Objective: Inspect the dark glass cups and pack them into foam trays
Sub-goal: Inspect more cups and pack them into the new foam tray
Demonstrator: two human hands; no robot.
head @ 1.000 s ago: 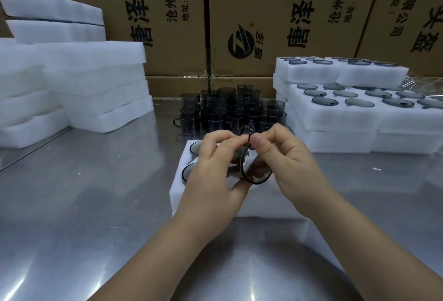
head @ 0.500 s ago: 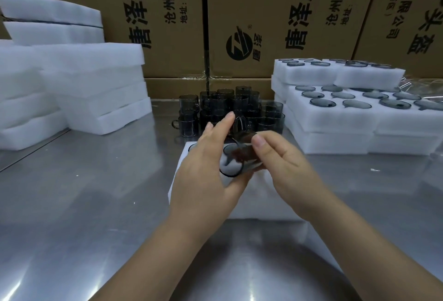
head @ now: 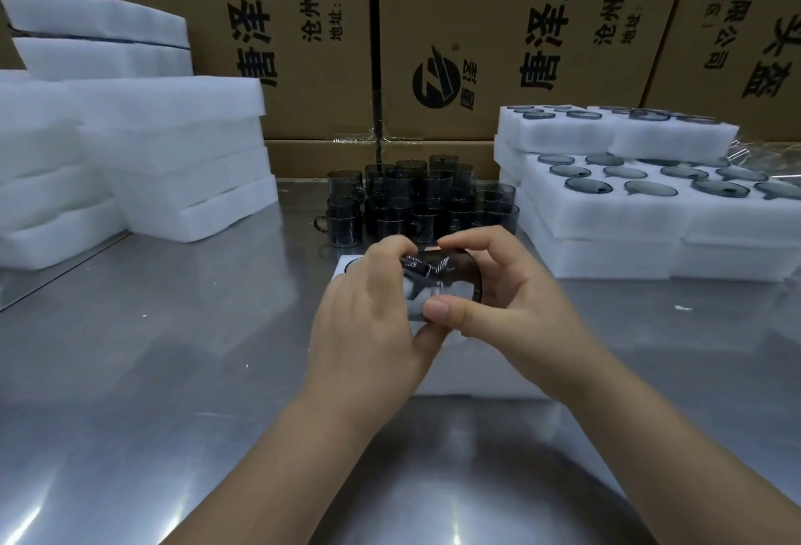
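A dark glass cup point(head: 450, 278) lies on its side between both hands, above a white foam tray point(head: 477, 371) on the steel table. My left hand point(head: 368, 319) grips the cup from the left with curled fingers. My right hand point(head: 511, 301) holds it from the right, thumb under the rim and fingers over the top. The hands hide most of the tray; one dark pocket point(head: 351, 267) shows at its far left corner. Several more dark cups point(head: 416, 202) stand clustered behind.
Stacks of blank white foam trays point(head: 173, 163) fill the left side. Packed foam trays point(head: 650, 206) with cups in their pockets are stacked at the right. Printed cardboard boxes point(head: 477, 37) wall off the back. Bare steel table point(head: 151, 371) lies left and in front.
The cup has been turned in my hands: its rim faced me a second ago, now it lies sideways with the rim to the right. Both hands sit slightly lower.
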